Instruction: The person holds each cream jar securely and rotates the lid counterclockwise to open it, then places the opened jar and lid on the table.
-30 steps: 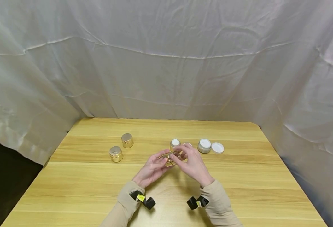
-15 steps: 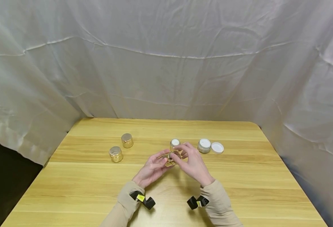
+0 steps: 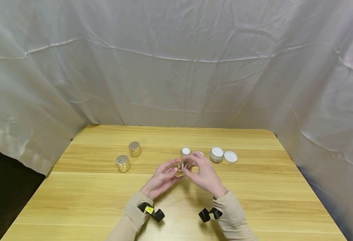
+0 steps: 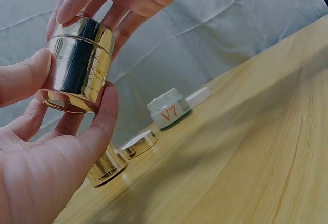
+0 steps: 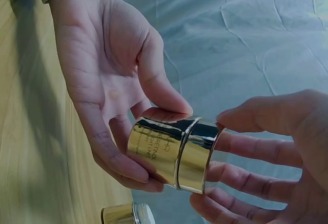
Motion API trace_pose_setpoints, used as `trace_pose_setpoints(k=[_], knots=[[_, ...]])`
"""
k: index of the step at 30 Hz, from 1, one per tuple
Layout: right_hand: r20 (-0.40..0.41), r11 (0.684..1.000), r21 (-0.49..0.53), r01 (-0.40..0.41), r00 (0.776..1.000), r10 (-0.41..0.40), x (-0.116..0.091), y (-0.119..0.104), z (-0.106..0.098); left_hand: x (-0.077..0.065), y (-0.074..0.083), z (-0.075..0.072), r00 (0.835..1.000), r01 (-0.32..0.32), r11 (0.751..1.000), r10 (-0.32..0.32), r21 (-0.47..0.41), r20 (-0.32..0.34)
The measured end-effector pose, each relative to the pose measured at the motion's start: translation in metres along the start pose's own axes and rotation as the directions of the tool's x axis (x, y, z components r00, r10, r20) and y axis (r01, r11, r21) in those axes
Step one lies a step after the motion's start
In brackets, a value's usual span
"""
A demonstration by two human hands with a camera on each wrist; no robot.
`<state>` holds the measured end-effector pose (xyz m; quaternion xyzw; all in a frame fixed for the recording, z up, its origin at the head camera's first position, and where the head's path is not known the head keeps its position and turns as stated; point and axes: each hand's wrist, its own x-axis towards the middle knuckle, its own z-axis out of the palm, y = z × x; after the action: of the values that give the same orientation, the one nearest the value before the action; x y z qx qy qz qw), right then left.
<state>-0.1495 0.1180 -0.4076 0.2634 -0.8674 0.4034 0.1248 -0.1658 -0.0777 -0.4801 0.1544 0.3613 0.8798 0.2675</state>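
Note:
A shiny gold cosmetic jar (image 4: 77, 62) with a gold lid (image 5: 200, 152) on it is held tilted above the table. My left hand (image 3: 161, 180) grips the jar's body between thumb and fingers. The fingers of my right hand (image 3: 206, 175) pinch the rim of the lid from the other end. Just beyond the hands stands a gold jar with a white top (image 3: 185, 152), its gold lid (image 4: 139, 144) lying beside it, partly hidden by my right hand in the head view.
Right of the hands stands an open jar marked V7 (image 4: 171, 112), with a white lid (image 3: 231, 157) against its right side. Two lidded gold jars (image 3: 134, 149) (image 3: 123, 164) stand on the left of the wooden table (image 3: 83, 201). A grey curtain (image 3: 176, 83) hangs behind.
My right fingers have shifted around the lid, with the right hand first turning forward and then back. The left hand and the jar stay nearly in place.

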Motion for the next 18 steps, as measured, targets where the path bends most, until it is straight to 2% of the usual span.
trace_pose_setpoints(k=[9,18], knots=[[-0.031,0.996,-0.011,-0.093,0.995,0.092,-0.0003,0.0007,0.0018,0.0003,-0.0005,-0.0003,1.0,0.004,1.0,-0.004,-0.009,-0.011],[-0.043,0.996,-0.021,-0.082,0.996,0.081,-0.0001,0.0012,0.0027,0.0007,-0.001,-0.0005,1.0,0.003,1.0,-0.003,-0.003,-0.008]])
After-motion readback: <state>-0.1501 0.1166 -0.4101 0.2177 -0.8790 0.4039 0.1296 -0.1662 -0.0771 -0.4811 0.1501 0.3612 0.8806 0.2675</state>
